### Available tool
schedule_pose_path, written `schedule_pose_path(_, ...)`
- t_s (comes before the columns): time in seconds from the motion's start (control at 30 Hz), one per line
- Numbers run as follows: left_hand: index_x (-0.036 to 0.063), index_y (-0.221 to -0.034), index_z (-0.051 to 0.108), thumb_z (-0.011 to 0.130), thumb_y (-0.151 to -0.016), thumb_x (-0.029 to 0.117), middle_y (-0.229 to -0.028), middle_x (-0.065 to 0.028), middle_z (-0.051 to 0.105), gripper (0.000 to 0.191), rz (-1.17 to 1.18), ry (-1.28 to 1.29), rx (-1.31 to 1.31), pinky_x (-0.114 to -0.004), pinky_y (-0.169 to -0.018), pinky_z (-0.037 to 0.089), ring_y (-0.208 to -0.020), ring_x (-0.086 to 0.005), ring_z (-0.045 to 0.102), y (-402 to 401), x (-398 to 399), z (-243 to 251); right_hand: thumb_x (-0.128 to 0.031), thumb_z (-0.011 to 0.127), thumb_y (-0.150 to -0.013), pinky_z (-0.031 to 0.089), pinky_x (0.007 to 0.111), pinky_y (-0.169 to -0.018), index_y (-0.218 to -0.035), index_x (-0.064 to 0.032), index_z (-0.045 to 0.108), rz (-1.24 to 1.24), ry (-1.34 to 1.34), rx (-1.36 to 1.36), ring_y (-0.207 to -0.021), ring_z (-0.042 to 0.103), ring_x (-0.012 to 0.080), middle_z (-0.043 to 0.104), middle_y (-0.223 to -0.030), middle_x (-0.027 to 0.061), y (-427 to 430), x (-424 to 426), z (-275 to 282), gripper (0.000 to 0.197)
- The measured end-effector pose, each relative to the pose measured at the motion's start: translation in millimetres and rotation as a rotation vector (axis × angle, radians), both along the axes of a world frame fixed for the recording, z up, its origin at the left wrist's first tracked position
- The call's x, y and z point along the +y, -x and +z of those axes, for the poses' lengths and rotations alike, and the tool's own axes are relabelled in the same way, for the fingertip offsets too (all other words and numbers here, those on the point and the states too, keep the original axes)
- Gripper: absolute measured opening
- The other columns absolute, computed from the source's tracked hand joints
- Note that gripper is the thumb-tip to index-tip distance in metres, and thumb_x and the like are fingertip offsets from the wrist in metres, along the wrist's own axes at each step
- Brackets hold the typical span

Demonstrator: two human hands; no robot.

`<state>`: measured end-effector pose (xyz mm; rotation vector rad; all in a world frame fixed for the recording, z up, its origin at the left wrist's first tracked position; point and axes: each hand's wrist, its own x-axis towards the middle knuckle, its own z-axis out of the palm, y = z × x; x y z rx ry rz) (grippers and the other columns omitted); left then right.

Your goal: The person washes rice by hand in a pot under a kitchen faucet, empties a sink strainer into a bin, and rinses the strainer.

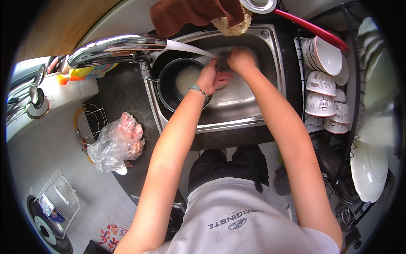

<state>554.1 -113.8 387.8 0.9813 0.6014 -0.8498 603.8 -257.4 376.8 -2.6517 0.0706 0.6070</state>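
Observation:
Over the stainless steel sink (244, 98), my right hand (241, 59) grips the edge of a small round, dark metal piece (224, 61); its exact kind is unclear. My left hand (212, 77), with a bracelet at the wrist, is just left of it, fingers extended and somewhat apart. Whether the left thumb touches the round piece cannot be seen. A white stream of water (192, 49) runs from the chrome faucet (120, 47) towards both hands. Under my left forearm sits a dark round pot (165, 85) with cloudy liquid (187, 79) inside, partly covered by the arm.
A clear plastic bag (111, 147) with pinkish contents lies on the dark counter (127, 92) at left. Bowls (320, 84) stand on a black wire rack (356, 104) at right. A brown cloth (193, 16) and a red-handled utensil (312, 27) are behind the sink.

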Motion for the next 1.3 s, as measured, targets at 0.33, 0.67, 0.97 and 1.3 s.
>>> schedule_pose_path(0.33, 0.0025, -0.111, 0.051, 0.042, -0.1, 0.035, -0.086, -0.0103, 0.062, 0.035, -0.127, -0.386, -0.197, -0.032, -0.061, 0.056, -0.065, -0.0166, 0.062, -19, 8, 3, -0.019, 0.056, -0.081, 0.053, 0.042, -0.084, -0.09, 0.0035, 0.069, -0.526, -0.54, 0.43, -0.099, 0.065, 0.0361, 0.066, -0.102, 0.0267, 3, 9, -44, 0.028)
schedule_pose_path(0.67, -0.0012, -0.117, 0.052, 0.038, -0.101, 0.025, -0.1, -0.0126, 0.065, 0.033, -0.058, -0.408, -0.313, -0.029, -0.066, 0.054, -0.07, -0.0167, 0.064, -9, 7, -3, -0.024, 0.057, -0.084, 0.048, 0.048, -0.088, -0.117, 0.0093, 0.041, -0.729, -0.417, 0.132, -0.102, 0.06, 0.0456, 0.062, -0.104, 0.033, 35, 36, -2, 0.05)
schedule_pose_path(0.97, -0.0063, -0.128, 0.049, 0.042, -0.097, 0.015, -0.11, -0.0159, 0.065, 0.039, -0.203, -0.577, -0.421, -0.027, -0.064, 0.054, -0.071, -0.0152, 0.063, 2, 3, 8, -0.015, 0.05, -0.087, 0.05, 0.048, -0.084, -0.13, 0.0056, 0.034, -0.382, -0.217, 0.071, -0.097, 0.063, 0.0451, 0.062, -0.107, 0.0319, 35, 19, 2, 0.05)
schedule_pose_path(1.3, -0.0058, -0.119, 0.055, 0.045, -0.097, 0.014, -0.104, -0.0124, 0.066, 0.031, -0.073, -0.558, -0.353, -0.026, -0.067, 0.052, -0.074, -0.0124, 0.062, 49, 9, 39, -0.011, 0.051, -0.085, 0.056, 0.044, -0.067, -0.125, 0.0046, 0.04, -0.197, -0.112, -0.189, -0.086, 0.068, 0.0369, 0.063, -0.099, 0.0281, 39, 37, -35, 0.044)
